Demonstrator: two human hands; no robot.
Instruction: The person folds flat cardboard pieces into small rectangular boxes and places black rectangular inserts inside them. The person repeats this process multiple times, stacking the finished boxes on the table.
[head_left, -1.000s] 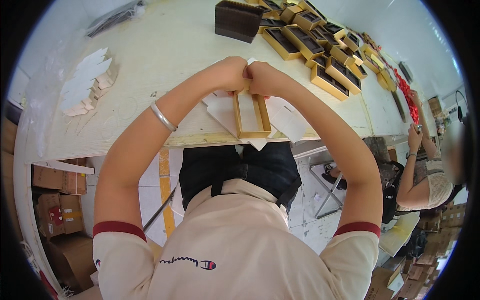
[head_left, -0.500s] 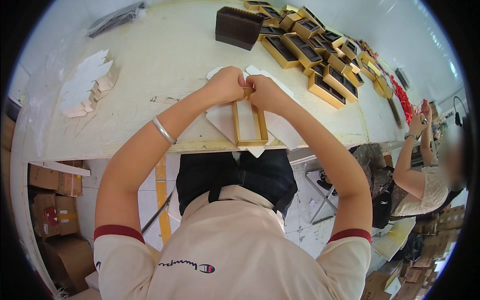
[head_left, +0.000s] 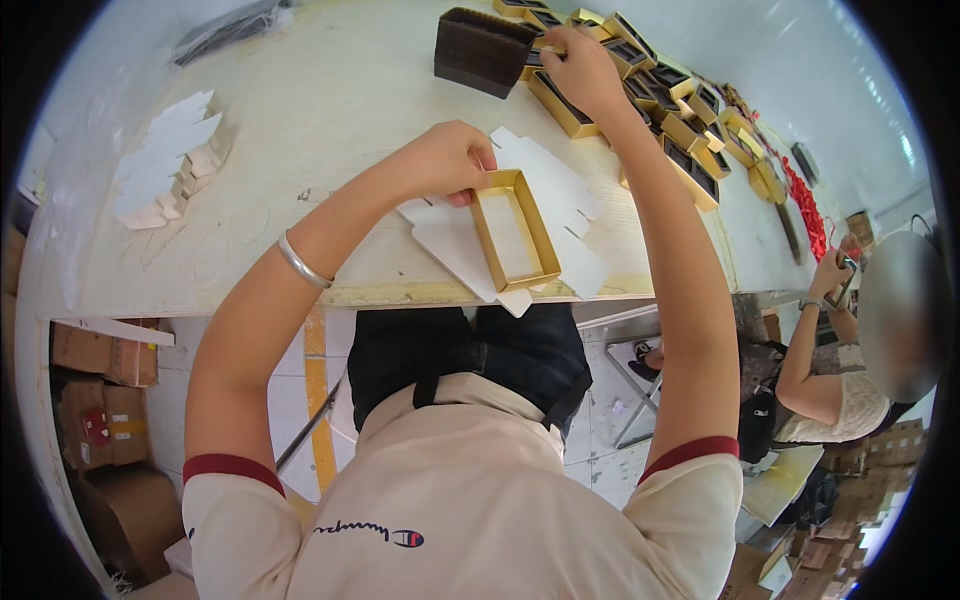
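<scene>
My left hand [head_left: 455, 165] is closed on the far left corner of a shallow gold box [head_left: 490, 235], rectangular, open-topped and pale inside. The box stands slightly turned over flat white card blanks [head_left: 545, 175] near the table's front edge. My right hand [head_left: 582, 70] is stretched far forward, beside the right edge of an upright stack of dark brown inner trays [head_left: 483, 52]. Its fingers are bent, with thumb and forefinger a little apart; nothing shows between them. Just behind and beneath that hand lie gold boxes with dark inserts [head_left: 562, 105].
Folded white card pieces [head_left: 175, 160] stand at the left of the table [head_left: 300, 150]. Dark flat packs [head_left: 230, 35] lie at the back left. Red filler [head_left: 800, 200] lies along the right side, where another person's hands [head_left: 830, 275] hold something small. Cartons [head_left: 105, 425] fill the shelf below.
My right hand has left the gold box and moved forward and right to the dark tray stack. My left hand still holds the box, which has turned slightly.
</scene>
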